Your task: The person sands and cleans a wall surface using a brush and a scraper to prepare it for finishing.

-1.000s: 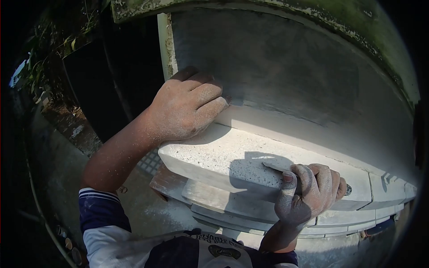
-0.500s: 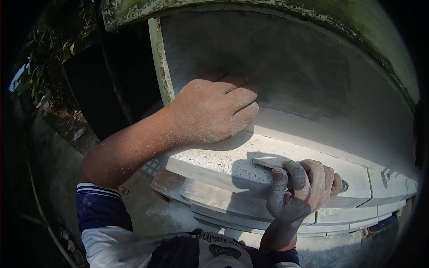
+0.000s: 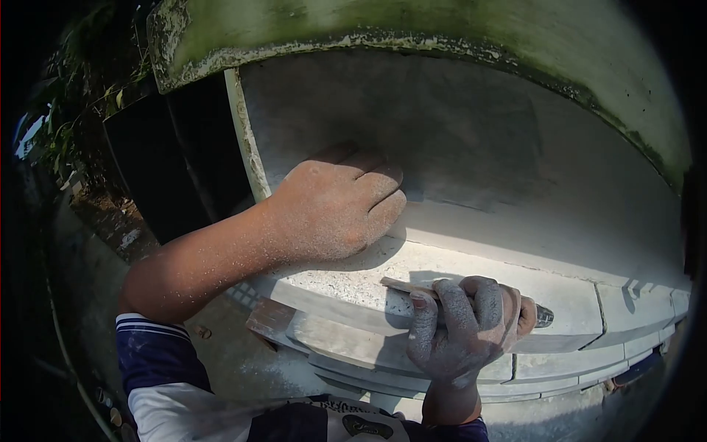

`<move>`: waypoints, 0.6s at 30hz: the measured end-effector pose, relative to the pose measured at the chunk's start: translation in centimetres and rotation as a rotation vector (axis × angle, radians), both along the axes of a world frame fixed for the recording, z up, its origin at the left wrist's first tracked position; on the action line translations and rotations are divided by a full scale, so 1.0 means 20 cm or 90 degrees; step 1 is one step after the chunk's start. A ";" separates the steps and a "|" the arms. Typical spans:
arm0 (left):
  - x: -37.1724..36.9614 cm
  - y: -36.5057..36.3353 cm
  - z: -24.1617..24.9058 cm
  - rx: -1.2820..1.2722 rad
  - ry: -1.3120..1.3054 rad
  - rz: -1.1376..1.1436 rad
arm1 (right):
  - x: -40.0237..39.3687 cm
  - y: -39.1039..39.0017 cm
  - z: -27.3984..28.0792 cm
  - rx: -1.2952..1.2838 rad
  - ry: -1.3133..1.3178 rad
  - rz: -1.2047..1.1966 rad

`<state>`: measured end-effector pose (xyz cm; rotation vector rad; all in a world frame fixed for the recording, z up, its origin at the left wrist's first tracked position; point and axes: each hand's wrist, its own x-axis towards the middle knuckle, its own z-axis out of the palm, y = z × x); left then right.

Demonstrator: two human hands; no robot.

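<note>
My left hand (image 3: 342,206) reaches up to the grey plastered wall panel (image 3: 471,132), its dusty fingers curled with their tips out of sight in the shade. Whatever those fingers hold, if anything, is hidden. Lower and to the right, my right hand (image 3: 468,320) is wrapped round a knife-like tool (image 3: 401,286), and white dust coats its fingers. A thin flat blade points left out of this fist, and a dark handle end shows on the other side. Beneath the blade lies a pale ledge (image 3: 339,281) strewn with white crumbs and powder.
A mossy curved concrete lip (image 3: 368,37) overhangs the panel. Stepped pale slabs (image 3: 442,353) descend below the ledge. A brown block (image 3: 271,320) sits at their left end. Dark upright panels (image 3: 166,155) and plants (image 3: 74,140) stand at the left.
The view has tilted up, so the scene sits lower and a bit further left. My right hand has moved slightly left along the ledge and its blade has turned. My left hand stays by the panel.
</note>
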<state>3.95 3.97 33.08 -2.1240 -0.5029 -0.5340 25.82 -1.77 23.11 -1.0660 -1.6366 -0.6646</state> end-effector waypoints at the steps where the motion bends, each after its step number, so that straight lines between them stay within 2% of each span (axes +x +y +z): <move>1: -0.04 -0.02 -0.01 -0.010 -0.012 0.019 | 0.00 0.00 -0.01 -0.010 0.009 0.013; 7: -0.14 -0.03 -0.02 -0.008 -0.024 0.054 | 0.00 0.03 -0.03 0.034 0.006 -0.005; 14: 0.04 0.01 -0.02 0.003 -0.020 0.008 | 0.01 0.02 -0.02 0.008 -0.002 0.002; 18: -0.09 -0.03 -0.02 -0.019 -0.023 0.055 | 0.04 0.02 -0.04 0.016 -0.013 0.021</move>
